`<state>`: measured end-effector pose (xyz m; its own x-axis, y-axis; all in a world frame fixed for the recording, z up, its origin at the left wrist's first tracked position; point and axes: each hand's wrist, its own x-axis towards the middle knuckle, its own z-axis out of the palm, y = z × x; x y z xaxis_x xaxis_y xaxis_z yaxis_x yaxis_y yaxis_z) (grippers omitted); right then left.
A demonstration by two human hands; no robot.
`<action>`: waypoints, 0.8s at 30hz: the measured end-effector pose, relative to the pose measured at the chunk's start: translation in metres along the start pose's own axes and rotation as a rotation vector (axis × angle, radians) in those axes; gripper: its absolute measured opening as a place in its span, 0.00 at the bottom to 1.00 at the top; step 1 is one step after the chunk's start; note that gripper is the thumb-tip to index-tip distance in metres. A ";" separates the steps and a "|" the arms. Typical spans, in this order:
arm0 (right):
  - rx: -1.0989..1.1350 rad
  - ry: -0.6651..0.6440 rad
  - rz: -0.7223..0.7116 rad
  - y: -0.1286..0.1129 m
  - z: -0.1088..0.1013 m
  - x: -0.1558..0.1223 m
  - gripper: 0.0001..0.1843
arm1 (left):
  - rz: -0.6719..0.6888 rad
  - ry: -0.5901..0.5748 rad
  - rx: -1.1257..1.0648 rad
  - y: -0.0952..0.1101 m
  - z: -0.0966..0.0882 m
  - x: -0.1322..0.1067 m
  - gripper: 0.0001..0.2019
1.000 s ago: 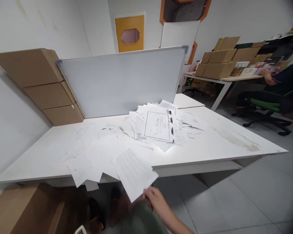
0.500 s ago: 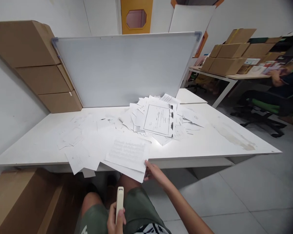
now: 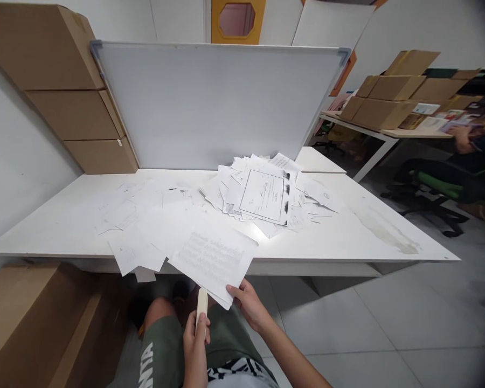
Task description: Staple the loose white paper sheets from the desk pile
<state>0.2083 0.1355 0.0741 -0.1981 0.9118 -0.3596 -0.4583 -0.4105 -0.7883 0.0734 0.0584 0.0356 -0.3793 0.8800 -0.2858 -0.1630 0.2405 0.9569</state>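
Note:
My left hand point(image 3: 196, 330) is wrapped around a cream-coloured stapler point(image 3: 202, 306), held upright above my lap. Its tip is close to the lower edge of some printed sheets of paper point(image 3: 212, 256); whether they touch, I cannot tell. My right hand point(image 3: 248, 303) pinches those sheets at their lower right corner, thumb on top. The sheets slant over the table's front edge, lined up almost as one.
On the white table point(image 3: 319, 245) lies a messy heap of papers point(image 3: 262, 196). More loose sheets point(image 3: 135, 250) overhang the front edge at left. A whiteboard point(image 3: 222, 108) stands behind, beside stacked cardboard boxes point(image 3: 76, 116). Another person point(image 3: 464, 141) sits at far right.
My right hand has drawn the sheets towards me and turned them, and they now overlap more evenly. My left hand has raised the stapler closer to the paper.

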 end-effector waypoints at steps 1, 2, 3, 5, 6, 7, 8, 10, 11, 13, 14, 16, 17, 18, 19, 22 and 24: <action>0.000 -0.003 0.001 0.000 -0.001 -0.001 0.29 | -0.017 -0.005 0.001 -0.001 0.000 -0.001 0.22; -0.008 -0.006 0.007 0.000 -0.003 -0.002 0.29 | -0.031 -0.015 0.004 -0.002 -0.001 -0.003 0.22; -0.021 -0.010 0.011 -0.001 -0.005 -0.002 0.29 | -0.039 -0.029 0.007 -0.002 -0.002 -0.004 0.22; -0.042 -0.015 0.009 -0.003 -0.008 -0.004 0.29 | -0.041 -0.064 0.013 -0.001 -0.003 -0.007 0.21; -0.046 -0.018 0.006 -0.004 -0.010 -0.004 0.29 | -0.034 -0.075 0.014 0.001 -0.004 -0.009 0.21; -0.047 -0.023 0.006 -0.005 -0.011 -0.005 0.29 | -0.027 -0.087 0.015 0.003 -0.004 -0.010 0.21; -0.047 -0.028 0.008 -0.006 -0.012 -0.007 0.29 | -0.024 -0.100 0.015 0.006 -0.004 -0.011 0.21; -0.049 -0.041 0.025 -0.008 -0.012 -0.011 0.29 | -0.026 -0.136 0.024 0.011 -0.002 -0.012 0.20; -0.050 -0.047 0.034 -0.009 -0.010 -0.013 0.28 | -0.028 -0.154 0.032 0.014 -0.001 -0.013 0.20; -0.050 -0.050 0.038 -0.010 -0.007 -0.018 0.27 | -0.033 -0.175 0.041 0.016 0.002 -0.012 0.19; -0.048 -0.048 0.035 -0.009 -0.006 -0.021 0.26 | -0.034 -0.181 0.040 0.016 0.003 -0.011 0.19; -0.048 -0.042 0.034 -0.007 -0.004 -0.025 0.25 | -0.040 -0.192 0.024 0.015 0.004 -0.010 0.19; -0.054 -0.044 0.036 -0.005 -0.003 -0.026 0.24 | -0.045 -0.198 0.013 0.015 0.005 -0.009 0.18; -0.066 -0.052 0.040 -0.003 -0.003 -0.027 0.24 | -0.049 -0.201 -0.001 0.015 0.005 -0.009 0.18; -0.079 -0.062 0.042 0.000 -0.003 -0.028 0.24 | -0.055 -0.202 -0.017 0.016 0.005 -0.008 0.18; -0.091 -0.071 0.036 0.005 -0.005 -0.031 0.24 | -0.080 -0.200 -0.064 0.022 0.009 -0.007 0.18; -0.075 -0.055 0.032 0.006 -0.005 -0.032 0.24 | -0.094 -0.191 -0.090 0.028 0.013 -0.006 0.17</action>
<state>0.2162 0.1039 0.0783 -0.2600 0.8965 -0.3588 -0.3855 -0.4370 -0.8126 0.0827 0.0650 0.0645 -0.1812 0.9190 -0.3502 -0.2733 0.2951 0.9156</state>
